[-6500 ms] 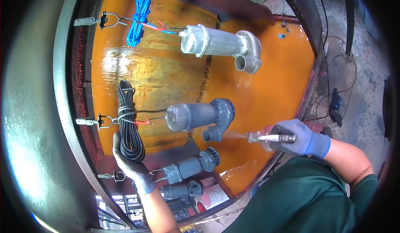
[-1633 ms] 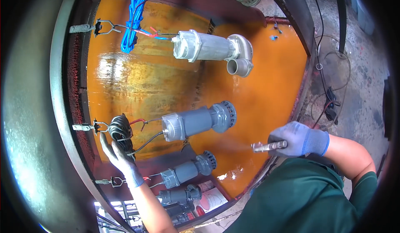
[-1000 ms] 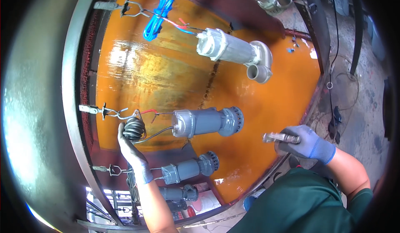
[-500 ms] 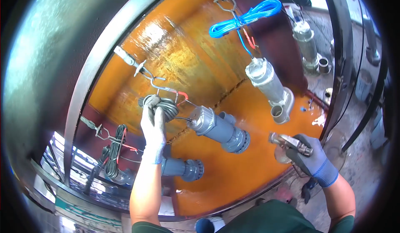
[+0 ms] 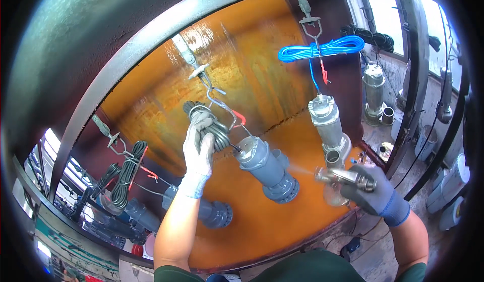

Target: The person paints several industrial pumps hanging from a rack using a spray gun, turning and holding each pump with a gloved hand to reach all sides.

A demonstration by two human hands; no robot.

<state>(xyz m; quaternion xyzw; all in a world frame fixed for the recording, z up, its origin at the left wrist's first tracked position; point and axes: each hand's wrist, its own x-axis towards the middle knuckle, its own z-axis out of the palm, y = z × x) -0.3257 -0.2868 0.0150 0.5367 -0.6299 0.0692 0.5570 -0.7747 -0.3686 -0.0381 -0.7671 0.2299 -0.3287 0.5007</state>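
Observation:
My left hand [image 5: 198,148], in a pale glove, grips the coiled black cable [image 5: 214,128] of a grey pump [image 5: 267,168] that hangs from a wire hook [image 5: 218,98]. My right hand [image 5: 373,191], in a blue-grey glove, holds a metal spray gun [image 5: 343,177] pointed left at the grey pump. A thin mist of spray shows between the nozzle and the pump's lower end. A silver pump [image 5: 328,125] with a blue cable coil [image 5: 322,49] hangs just right of the grey one, above the spray gun.
An orange-stained booth wall [image 5: 252,70] curves behind the pumps, framed by a dark metal arch [image 5: 151,35]. More grey pumps [image 5: 212,212] with black cable coils [image 5: 126,173] hang at lower left. Further pumps [image 5: 374,88] and white buckets [image 5: 448,186] stand at right.
The view has tilted up and swung round. My left hand went from the lower cable coil up to the coil near the hook. My right hand now sprays the grey pump from close by.

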